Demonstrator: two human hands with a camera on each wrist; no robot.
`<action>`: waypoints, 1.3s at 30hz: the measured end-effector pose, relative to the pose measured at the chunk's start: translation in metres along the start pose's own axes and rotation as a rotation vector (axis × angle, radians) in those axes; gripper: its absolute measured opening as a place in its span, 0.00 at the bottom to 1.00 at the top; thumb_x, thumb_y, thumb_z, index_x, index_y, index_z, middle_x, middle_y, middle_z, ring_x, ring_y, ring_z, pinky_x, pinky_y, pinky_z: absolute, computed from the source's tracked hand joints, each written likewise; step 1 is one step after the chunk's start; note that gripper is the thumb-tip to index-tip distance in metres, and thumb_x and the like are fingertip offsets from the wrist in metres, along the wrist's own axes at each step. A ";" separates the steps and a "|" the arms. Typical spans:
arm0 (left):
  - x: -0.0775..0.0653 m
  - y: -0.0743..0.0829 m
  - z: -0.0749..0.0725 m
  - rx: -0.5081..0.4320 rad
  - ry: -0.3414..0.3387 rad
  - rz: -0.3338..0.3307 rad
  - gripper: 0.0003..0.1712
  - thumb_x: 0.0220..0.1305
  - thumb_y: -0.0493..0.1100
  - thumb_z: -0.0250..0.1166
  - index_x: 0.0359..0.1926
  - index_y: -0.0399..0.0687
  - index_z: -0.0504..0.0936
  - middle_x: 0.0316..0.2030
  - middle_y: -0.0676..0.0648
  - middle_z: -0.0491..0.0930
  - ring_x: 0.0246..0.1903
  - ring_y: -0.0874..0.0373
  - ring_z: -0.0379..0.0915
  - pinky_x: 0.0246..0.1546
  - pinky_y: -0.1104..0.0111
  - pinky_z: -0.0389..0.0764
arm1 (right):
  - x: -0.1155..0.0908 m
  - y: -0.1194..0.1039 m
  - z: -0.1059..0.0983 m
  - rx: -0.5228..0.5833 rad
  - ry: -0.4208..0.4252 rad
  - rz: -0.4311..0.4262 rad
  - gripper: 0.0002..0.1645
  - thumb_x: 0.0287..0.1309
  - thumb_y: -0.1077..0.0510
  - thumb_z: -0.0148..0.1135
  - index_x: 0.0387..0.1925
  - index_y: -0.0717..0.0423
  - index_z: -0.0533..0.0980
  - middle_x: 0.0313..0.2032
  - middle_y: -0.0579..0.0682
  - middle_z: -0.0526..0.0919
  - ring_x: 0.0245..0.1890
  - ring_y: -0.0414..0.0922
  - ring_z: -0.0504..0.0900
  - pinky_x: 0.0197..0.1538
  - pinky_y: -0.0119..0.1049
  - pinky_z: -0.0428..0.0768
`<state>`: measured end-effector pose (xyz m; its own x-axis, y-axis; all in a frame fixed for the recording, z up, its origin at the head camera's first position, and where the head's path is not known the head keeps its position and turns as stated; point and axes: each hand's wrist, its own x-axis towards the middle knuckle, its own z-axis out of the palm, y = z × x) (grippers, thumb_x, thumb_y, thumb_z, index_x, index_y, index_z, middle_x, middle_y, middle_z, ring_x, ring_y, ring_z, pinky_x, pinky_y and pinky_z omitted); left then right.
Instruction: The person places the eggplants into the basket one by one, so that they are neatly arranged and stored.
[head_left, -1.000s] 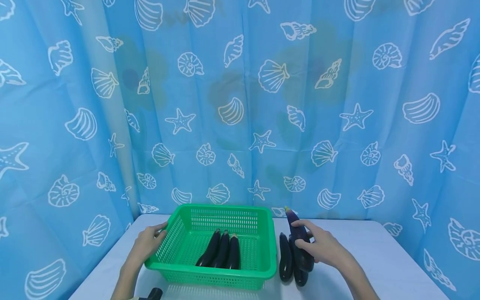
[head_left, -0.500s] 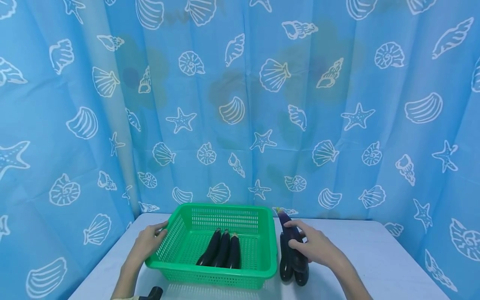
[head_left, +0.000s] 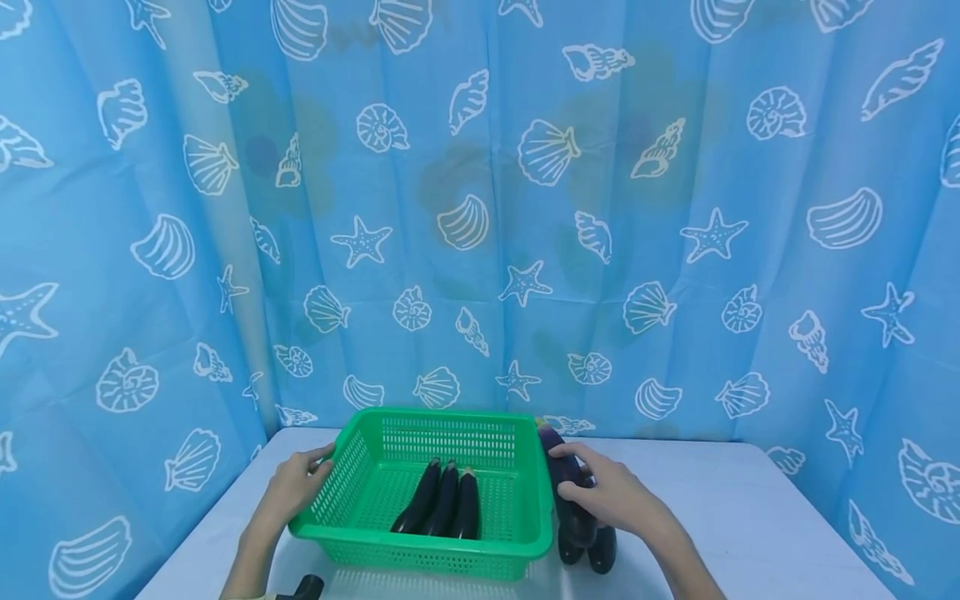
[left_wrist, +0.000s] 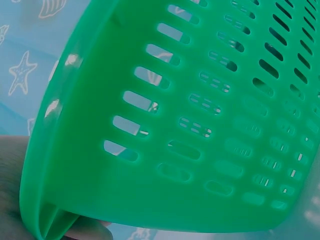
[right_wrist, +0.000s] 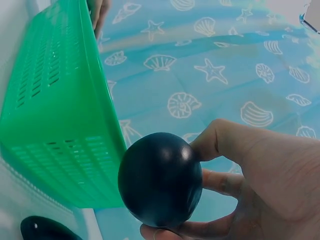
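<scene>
My right hand (head_left: 609, 493) grips a dark purple eggplant (head_left: 564, 479) between thumb and fingers, beside the basket's right rim. In the right wrist view that eggplant (right_wrist: 159, 180) is seen end-on, its rounded bottom toward the camera, the fingers (right_wrist: 220, 182) bent around its side. My left hand (head_left: 298, 483) grips the left rim of the green plastic basket (head_left: 420, 550); in the left wrist view the basket wall (left_wrist: 150, 195) covers most of that hand. Inside the basket, three eggplants (head_left: 444, 504) lie side by side.
Two more eggplants (head_left: 603, 552) lie on the white table (head_left: 720, 517) right of the basket, partly hidden under the held one. A blue curtain (head_left: 465, 250) with white shell prints hangs close behind the table. A black object (head_left: 309, 586) sits near my left wrist.
My right hand has carried the eggplant leftward, from above the two on the table to the basket's right rim. My left hand and the basket have stayed put.
</scene>
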<state>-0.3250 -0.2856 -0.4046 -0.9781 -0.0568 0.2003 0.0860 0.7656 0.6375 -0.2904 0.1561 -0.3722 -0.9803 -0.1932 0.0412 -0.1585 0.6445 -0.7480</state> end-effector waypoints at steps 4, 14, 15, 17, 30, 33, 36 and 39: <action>0.000 0.000 0.000 0.002 0.003 -0.001 0.26 0.72 0.41 0.53 0.66 0.34 0.69 0.41 0.32 0.83 0.22 0.57 0.73 0.23 0.66 0.74 | 0.000 -0.006 0.003 0.010 -0.007 -0.020 0.29 0.59 0.52 0.63 0.63 0.41 0.71 0.53 0.62 0.80 0.42 0.51 0.82 0.31 0.47 0.85; 0.000 0.000 0.000 0.010 -0.006 -0.014 0.26 0.72 0.41 0.53 0.67 0.35 0.69 0.45 0.30 0.82 0.25 0.57 0.76 0.25 0.66 0.75 | 0.003 -0.015 0.007 -0.006 -0.005 -0.069 0.30 0.60 0.49 0.63 0.64 0.39 0.70 0.47 0.58 0.82 0.22 0.46 0.79 0.27 0.41 0.81; 0.000 0.000 0.000 0.013 -0.007 -0.017 0.26 0.72 0.41 0.53 0.67 0.35 0.69 0.46 0.29 0.82 0.26 0.57 0.76 0.26 0.66 0.76 | 0.004 -0.016 0.008 -0.008 -0.005 -0.072 0.30 0.60 0.49 0.63 0.64 0.39 0.70 0.47 0.59 0.82 0.20 0.46 0.79 0.27 0.41 0.81; 0.000 0.000 -0.001 0.021 -0.008 -0.016 0.26 0.72 0.41 0.53 0.67 0.35 0.69 0.48 0.28 0.81 0.27 0.57 0.77 0.27 0.65 0.76 | 0.005 -0.019 0.009 -0.008 -0.007 -0.080 0.30 0.61 0.49 0.63 0.64 0.39 0.70 0.49 0.59 0.82 0.20 0.45 0.79 0.27 0.40 0.80; 0.000 0.001 -0.001 0.021 -0.001 -0.002 0.25 0.72 0.41 0.53 0.66 0.34 0.70 0.48 0.28 0.81 0.28 0.57 0.77 0.26 0.66 0.75 | 0.014 -0.029 0.015 -0.009 -0.021 -0.116 0.29 0.61 0.48 0.63 0.64 0.41 0.70 0.46 0.59 0.82 0.19 0.47 0.80 0.27 0.40 0.80; 0.001 0.000 0.000 0.018 -0.003 -0.002 0.25 0.72 0.41 0.53 0.66 0.34 0.70 0.49 0.28 0.81 0.29 0.56 0.77 0.27 0.66 0.75 | 0.015 -0.032 0.016 -0.015 -0.024 -0.129 0.29 0.61 0.48 0.62 0.64 0.42 0.70 0.44 0.58 0.82 0.17 0.49 0.79 0.26 0.39 0.79; 0.001 0.000 -0.001 0.017 -0.004 0.000 0.25 0.72 0.40 0.53 0.66 0.34 0.70 0.50 0.27 0.80 0.30 0.56 0.78 0.28 0.65 0.76 | 0.017 -0.034 0.018 -0.014 -0.033 -0.139 0.30 0.61 0.48 0.62 0.65 0.43 0.70 0.45 0.58 0.82 0.17 0.48 0.79 0.27 0.39 0.79; 0.001 0.000 -0.001 0.016 -0.007 0.003 0.25 0.72 0.40 0.53 0.66 0.34 0.70 0.51 0.27 0.80 0.30 0.56 0.78 0.28 0.64 0.76 | 0.020 -0.035 0.020 -0.014 -0.043 -0.147 0.30 0.61 0.48 0.62 0.65 0.44 0.70 0.45 0.58 0.82 0.18 0.47 0.79 0.27 0.39 0.80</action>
<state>-0.3259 -0.2864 -0.4042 -0.9791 -0.0502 0.1970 0.0859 0.7761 0.6247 -0.3017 0.1150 -0.3581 -0.9405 -0.3176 0.1210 -0.3019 0.6170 -0.7268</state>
